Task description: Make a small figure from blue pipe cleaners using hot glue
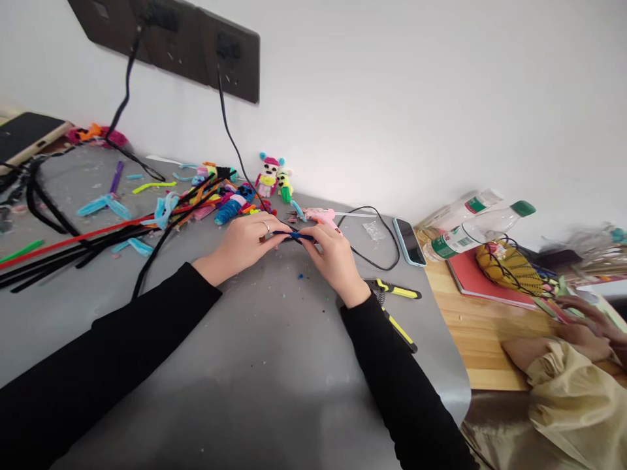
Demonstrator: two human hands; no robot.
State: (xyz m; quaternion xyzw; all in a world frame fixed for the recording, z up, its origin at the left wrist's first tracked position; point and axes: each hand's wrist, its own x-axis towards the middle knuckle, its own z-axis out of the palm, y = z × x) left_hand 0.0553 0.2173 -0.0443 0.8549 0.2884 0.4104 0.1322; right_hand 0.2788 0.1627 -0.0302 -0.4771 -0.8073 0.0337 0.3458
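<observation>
A short piece of dark blue pipe cleaner (294, 235) is stretched between my two hands, a little above the grey table mat (274, 372). My left hand (242, 245), with a ring on one finger, pinches one end of it. At the other end the thumb and fingers of my right hand (337, 258) are closed on it. Behind my hands lies a pink glue gun (321, 215), partly hidden by the right one. Beside my right wrist are yellow-and-black pliers (399, 292), handles spread. Tiny blue scraps dot the mat below the hands.
Two fuzzy figures (268, 176) stand against the wall. Pipe cleaners (98, 234) in several colours spread across the left. A phone (409, 241) and plastic bottles (465, 235) are on the right. Black cords hang from the socket panel (196, 46). A person's hands (582, 333) work at far right.
</observation>
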